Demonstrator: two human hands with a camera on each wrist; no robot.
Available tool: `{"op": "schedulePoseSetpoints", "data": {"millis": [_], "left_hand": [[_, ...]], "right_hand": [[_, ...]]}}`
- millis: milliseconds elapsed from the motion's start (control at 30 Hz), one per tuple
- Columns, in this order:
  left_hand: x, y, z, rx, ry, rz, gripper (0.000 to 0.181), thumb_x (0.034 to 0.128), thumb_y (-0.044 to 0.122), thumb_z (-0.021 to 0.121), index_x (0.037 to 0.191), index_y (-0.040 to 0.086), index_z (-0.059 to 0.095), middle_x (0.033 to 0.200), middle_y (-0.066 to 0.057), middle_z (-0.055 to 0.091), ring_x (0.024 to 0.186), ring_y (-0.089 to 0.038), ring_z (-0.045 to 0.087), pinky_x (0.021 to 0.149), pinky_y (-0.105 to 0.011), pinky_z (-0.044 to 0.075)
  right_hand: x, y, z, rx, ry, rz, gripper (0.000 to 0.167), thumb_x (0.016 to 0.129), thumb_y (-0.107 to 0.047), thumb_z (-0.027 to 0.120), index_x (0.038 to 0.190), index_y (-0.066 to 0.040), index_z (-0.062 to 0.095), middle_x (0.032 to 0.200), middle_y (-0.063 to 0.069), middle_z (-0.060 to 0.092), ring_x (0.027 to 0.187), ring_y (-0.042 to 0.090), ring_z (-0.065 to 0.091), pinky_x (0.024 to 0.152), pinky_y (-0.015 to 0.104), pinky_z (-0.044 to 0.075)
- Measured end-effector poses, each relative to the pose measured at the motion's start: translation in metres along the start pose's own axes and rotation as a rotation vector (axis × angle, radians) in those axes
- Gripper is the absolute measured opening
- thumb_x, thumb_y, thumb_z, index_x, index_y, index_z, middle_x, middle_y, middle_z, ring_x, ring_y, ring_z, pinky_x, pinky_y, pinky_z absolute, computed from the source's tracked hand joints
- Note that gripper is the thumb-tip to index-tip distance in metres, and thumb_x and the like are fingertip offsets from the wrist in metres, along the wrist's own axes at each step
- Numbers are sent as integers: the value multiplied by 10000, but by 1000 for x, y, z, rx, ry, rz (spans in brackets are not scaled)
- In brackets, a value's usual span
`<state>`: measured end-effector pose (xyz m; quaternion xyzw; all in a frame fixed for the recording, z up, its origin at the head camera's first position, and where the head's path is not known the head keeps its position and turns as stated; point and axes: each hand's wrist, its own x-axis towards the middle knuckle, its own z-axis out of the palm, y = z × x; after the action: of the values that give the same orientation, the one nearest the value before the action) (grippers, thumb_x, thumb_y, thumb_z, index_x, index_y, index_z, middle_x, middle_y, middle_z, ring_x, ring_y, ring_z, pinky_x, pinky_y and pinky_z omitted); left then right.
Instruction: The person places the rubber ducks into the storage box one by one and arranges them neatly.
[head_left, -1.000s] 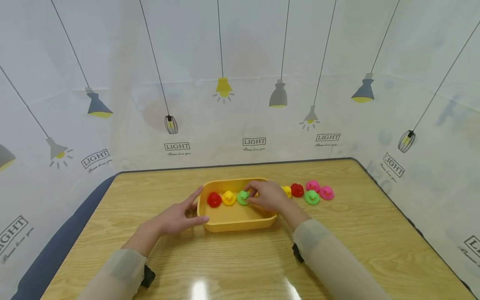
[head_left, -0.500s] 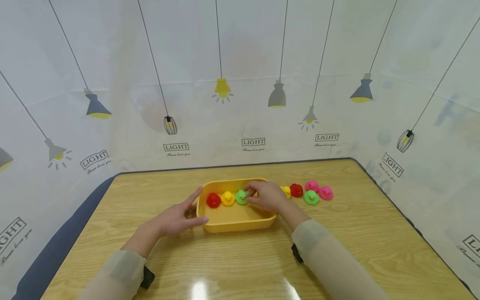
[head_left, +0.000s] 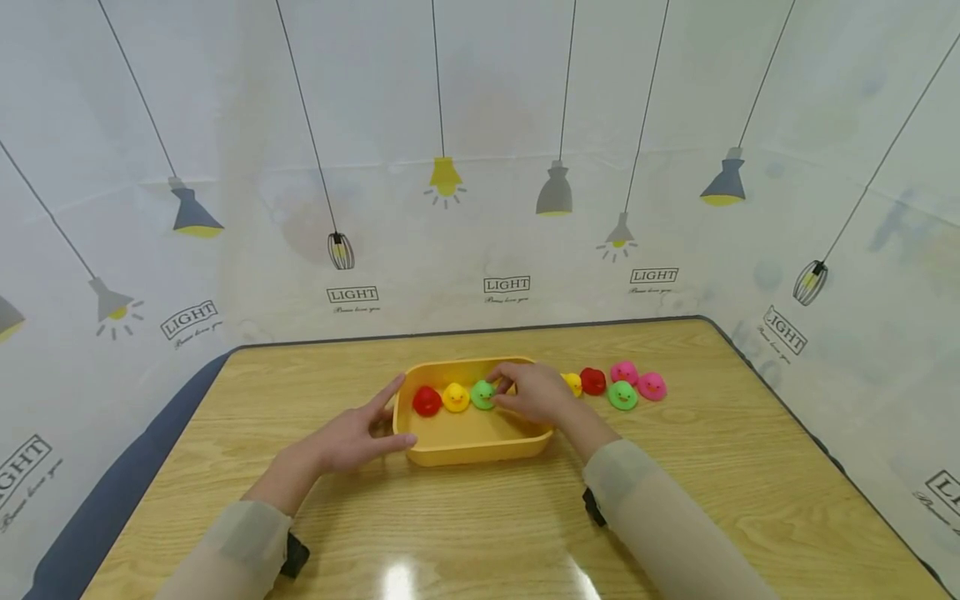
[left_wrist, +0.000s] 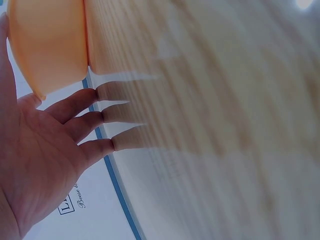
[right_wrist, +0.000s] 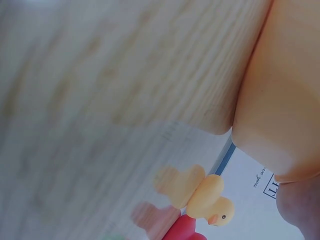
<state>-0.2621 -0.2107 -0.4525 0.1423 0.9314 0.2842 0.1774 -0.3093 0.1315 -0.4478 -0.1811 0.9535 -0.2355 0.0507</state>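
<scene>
Inside the yellow tray (head_left: 480, 457), at the right of a row of 3, the green duck (head_left: 482, 395) is pinched at its right side between the thumb and fingertips of the right hand (head_left: 536, 392)! How hard it is squeezed cannot be told; those fingertips are not shown in the right wrist view. Judging by its looks, a light, hollow, rubbery toy is being handled, likely to dent rather than break, though some slip might be feared on so smooth a skin. By the plump body, just below the head, it would best be held.

And at the tray's left end, no clench: the left hand (head_left: 356, 437) is spread wide, index finger and thumb set to the rim, 3 other fingertips rested on the table (head_left: 450, 533). Stiff, light plastic is suggested by the tray's smooth walls and rounded corners.

Alongside, a yellow duck (head_left: 455, 397) and a glossy red duck (head_left: 427, 402) are lined up. Outside, to the right, 5 more are seen: another yellow duck (head_left: 573, 383), another red duck (head_left: 593, 382), another green duck (head_left: 622, 395) and 2 pink ducks (head_left: 652, 386). Glare is thrown back by the polished wood grain.
</scene>
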Motion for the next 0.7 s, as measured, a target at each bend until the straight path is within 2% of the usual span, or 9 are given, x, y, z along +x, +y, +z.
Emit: {"op": "schedulePoseSetpoints", "data": {"millis": [400,700], "left_hand": [[0,0,1,-1,-1,9,1066,943,808,655,1735,543,-9,1669,-171,544,1556,-522,460,1260,-779,314],[0,0,0,-5,-1,12,1074,943,805,659,1741,527,-5,1674,-163,540,1562,-523,451,1261,-781,309]], "right_hand": [[-1,-1,-1,9,-12,6,290,1023,-320,807,1300,-257,745,1082,-105,788,951,118,674,1004,389,571],[0,4,-1,67,18,-17,300,1035,-313,791,1322,-245,738,1076,-97,769,857,132,610,806,313,514]]}}
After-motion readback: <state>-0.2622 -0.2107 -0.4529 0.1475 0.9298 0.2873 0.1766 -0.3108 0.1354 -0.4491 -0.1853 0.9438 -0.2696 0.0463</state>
